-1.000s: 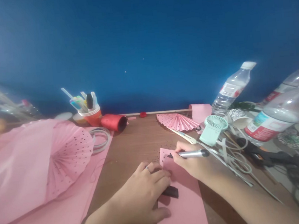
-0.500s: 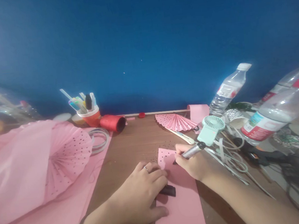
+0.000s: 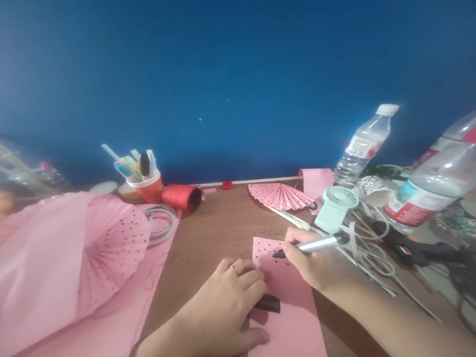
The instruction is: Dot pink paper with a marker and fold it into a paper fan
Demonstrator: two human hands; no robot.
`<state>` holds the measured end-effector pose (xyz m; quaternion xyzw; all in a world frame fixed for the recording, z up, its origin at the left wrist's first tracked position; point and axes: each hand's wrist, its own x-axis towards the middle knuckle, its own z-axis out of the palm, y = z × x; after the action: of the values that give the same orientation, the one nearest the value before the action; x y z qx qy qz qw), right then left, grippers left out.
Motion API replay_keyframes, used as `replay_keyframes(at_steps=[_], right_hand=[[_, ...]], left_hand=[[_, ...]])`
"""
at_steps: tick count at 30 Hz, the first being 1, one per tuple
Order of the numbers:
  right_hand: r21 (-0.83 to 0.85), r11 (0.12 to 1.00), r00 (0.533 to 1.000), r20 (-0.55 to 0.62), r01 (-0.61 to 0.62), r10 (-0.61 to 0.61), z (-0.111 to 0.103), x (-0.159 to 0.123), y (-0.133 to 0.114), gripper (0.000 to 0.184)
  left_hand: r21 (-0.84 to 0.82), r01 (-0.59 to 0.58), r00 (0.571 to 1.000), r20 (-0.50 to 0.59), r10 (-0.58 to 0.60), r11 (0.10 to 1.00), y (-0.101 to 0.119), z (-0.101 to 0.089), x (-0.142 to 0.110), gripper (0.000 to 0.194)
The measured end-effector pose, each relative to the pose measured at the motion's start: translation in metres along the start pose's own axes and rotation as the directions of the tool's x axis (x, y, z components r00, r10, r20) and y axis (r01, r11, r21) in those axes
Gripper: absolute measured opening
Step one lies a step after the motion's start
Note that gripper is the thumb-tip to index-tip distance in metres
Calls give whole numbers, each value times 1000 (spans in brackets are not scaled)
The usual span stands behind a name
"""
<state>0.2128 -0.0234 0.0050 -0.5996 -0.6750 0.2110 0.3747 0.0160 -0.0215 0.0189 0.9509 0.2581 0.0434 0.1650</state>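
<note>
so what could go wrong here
The marker could run off the strip: dots already speckle the table past its far edge. The right hand might smear any wet dots, as it works right beside them. The left hand rests only on the strip's left side, so the paper may twist.

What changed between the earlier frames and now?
The right hand and marker shifted right and slightly nearer the wearer over the pink strip; more dots show there than in the first frame. Nothing visibly grabbed or released: marker still in the right grip. Left hand, black cap under its fingers, and pink strip stayed put.
</note>
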Motion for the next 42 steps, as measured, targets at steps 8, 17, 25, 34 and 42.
replay_keyframes(at_steps=[8,17,25,34,42], right_hand=[[121,991,999,9,48,-50,12,-2,10,25],[156,987,993,-113,-21,39,6,1,20,26],[15,1000,985,173,25,-28,-2,6,-10,17],[7,999,999,-21,47,-47,1,-1,-1,16],[10,997,982,170,80,-80,14,5,8,10]], left_hand=[[54,4,1000,-29,-2,999,0,4,0,37],[110,227,967,-145,-211,968,-10,7,0,25],[102,199,972,-145,-183,975,-10,8,0,28],[115,176,977,-142,-159,978,-9,7,0,29],[151,110,986,-141,-89,982,-9,8,1,38]])
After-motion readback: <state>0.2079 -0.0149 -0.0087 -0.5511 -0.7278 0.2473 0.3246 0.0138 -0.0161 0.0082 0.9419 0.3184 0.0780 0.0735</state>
